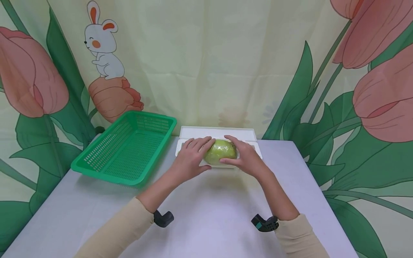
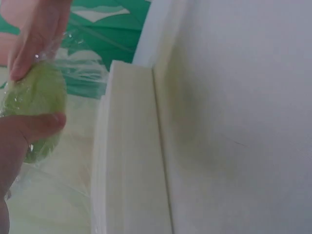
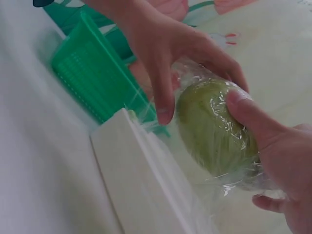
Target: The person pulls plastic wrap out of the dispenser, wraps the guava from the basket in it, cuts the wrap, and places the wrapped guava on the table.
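A green oval fruit, mango-like in shape, is wrapped in shiny clear cling film. My left hand curves around its left side, with the thumb pointing down near the fruit. From the right, my right hand grips it, thumb pressed on the film. Both hands hold the fruit just above a white box at the table's back edge, its lid raised behind. Loose film stretches between fruit and box in the wrist views. Some fingers are hidden behind the fruit.
To the left stands a green plastic basket with perforated walls, partly over the table edge. A white cloth covers the table. Behind hangs a curtain printed with tulips and a rabbit. Each wrist wears a black camera mount.
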